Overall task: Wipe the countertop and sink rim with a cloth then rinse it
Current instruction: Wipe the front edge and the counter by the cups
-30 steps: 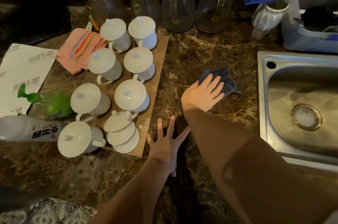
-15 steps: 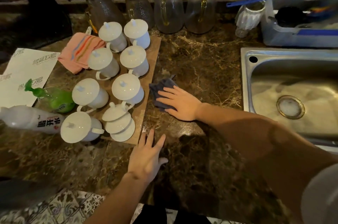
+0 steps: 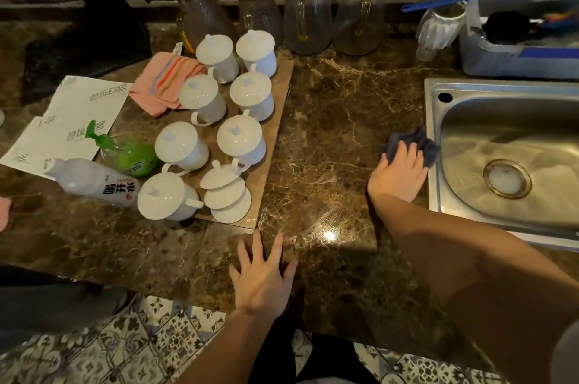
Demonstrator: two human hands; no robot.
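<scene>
A dark blue-grey cloth (image 3: pixel 419 141) lies on the brown marble countertop (image 3: pixel 329 120), right against the left rim of the steel sink (image 3: pixel 434 145). My right hand (image 3: pixel 399 172) presses flat on the cloth, fingers spread toward the back; most of the cloth is hidden under the palm. My left hand (image 3: pixel 263 277) rests flat on the countertop near its front edge, fingers apart, holding nothing. The sink basin has a round drain strainer (image 3: pixel 507 178).
A wooden board (image 3: pixel 275 139) with several white lidded cups stands left of the wiped area. Beside it lie a green pump bottle (image 3: pixel 131 156), a white bottle (image 3: pixel 94 180), a pink cloth (image 3: pixel 163 83) and paper. Glass carafes (image 3: pixel 307 14) line the back wall; a grey tub (image 3: pixel 520 54) sits behind the sink.
My right hand has swept the cloth from beside the cup board rightward across the countertop to the sink's left rim. My left hand has stayed planted near the front edge.
</scene>
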